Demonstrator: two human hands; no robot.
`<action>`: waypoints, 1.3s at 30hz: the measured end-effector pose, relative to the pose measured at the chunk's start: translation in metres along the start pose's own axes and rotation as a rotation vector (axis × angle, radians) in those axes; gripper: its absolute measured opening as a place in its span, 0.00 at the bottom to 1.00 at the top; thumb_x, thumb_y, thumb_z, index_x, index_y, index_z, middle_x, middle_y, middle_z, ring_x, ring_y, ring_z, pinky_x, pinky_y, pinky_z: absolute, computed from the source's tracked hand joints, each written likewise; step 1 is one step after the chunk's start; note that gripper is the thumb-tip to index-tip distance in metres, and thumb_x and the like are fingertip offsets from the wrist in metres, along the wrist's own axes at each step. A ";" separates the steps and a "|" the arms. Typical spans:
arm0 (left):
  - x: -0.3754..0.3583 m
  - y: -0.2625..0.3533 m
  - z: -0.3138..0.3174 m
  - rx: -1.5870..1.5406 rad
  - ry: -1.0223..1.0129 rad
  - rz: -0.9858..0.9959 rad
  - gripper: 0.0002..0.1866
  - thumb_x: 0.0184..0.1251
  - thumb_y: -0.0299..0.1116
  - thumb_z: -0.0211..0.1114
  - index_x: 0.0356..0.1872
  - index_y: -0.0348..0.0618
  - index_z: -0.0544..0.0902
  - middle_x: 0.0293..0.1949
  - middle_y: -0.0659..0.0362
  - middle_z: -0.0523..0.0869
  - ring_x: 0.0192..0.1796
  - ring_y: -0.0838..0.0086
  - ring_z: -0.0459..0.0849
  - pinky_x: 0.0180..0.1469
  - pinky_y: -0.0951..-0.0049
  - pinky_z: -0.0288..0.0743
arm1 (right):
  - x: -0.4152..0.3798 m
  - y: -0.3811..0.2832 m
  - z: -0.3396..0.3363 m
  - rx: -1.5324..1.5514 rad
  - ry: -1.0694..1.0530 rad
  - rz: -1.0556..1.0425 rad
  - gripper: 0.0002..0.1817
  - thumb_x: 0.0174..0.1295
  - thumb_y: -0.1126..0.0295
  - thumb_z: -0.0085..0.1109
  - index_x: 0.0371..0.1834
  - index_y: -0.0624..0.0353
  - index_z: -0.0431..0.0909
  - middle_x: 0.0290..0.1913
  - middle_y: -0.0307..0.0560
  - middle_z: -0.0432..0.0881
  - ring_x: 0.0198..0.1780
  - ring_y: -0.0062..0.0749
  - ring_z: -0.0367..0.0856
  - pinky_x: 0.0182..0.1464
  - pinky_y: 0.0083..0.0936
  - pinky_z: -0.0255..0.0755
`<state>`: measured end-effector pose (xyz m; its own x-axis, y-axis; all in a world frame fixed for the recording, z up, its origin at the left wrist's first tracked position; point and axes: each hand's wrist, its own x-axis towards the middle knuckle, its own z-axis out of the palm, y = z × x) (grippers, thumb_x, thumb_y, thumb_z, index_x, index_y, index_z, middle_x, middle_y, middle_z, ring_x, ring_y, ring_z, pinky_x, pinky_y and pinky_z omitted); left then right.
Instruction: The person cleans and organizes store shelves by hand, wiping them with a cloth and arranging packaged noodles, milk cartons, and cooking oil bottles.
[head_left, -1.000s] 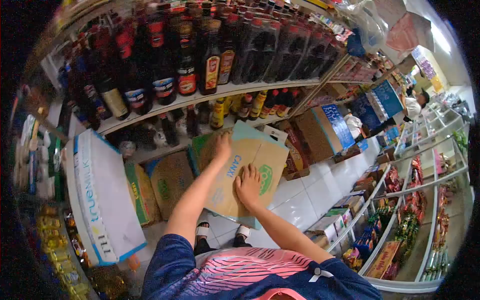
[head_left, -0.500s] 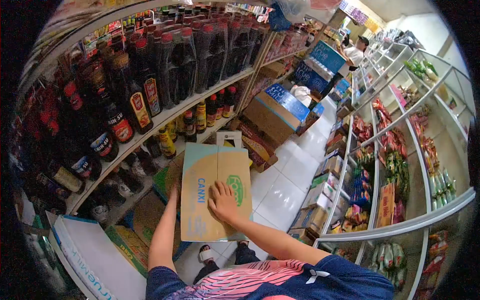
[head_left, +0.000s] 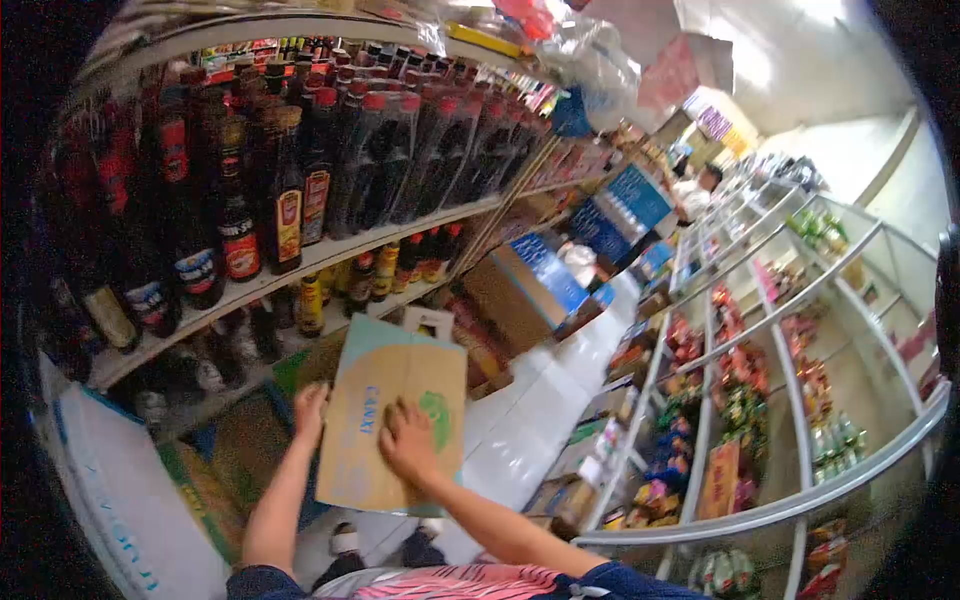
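Observation:
A tan cardboard carton (head_left: 350,455) printed "CANXI", with a pale teal corner and a green logo, lies in front of my body above the floor. My right hand (head_left: 408,445) rests on its top face, fingers spread beside the logo. At the carton's left edge is my left hand (head_left: 311,412), its fingers curled against the side; blur hides the exact grip. What supports the carton underneath is hidden.
On the left, a shelf (head_left: 335,243) holds dark sauce bottles (head_left: 240,235). A white carton (head_left: 150,500) stands at lower left. Blue-topped boxes (head_left: 545,275) line the aisle ahead. Glass display cases (head_left: 800,480) with packets run along the right. Farther back is another person (head_left: 697,195).
My view has tilted and shifted, so the carton appears lower and further left. My left hand now shows at the carton's edge, where before its fingers were hidden. My right hand stays on top.

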<state>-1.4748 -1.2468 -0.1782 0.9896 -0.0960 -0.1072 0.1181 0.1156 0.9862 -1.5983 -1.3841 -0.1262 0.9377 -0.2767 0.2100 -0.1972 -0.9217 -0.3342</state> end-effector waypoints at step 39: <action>-0.166 -0.135 -0.057 -0.047 0.338 -0.144 0.20 0.63 0.46 0.48 0.39 0.36 0.74 0.37 0.58 0.76 0.42 0.70 0.74 0.46 0.68 0.67 | -0.012 -0.005 0.009 0.025 0.047 -0.132 0.23 0.50 0.63 0.50 0.50 0.63 0.66 0.57 0.56 0.62 0.58 0.50 0.58 0.59 0.39 0.52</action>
<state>-1.6499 -1.1900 -0.3011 0.9331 0.2164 -0.2873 0.2536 0.1704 0.9522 -1.6057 -1.3734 -0.1350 0.9405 -0.1664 0.2961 -0.0652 -0.9440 -0.3235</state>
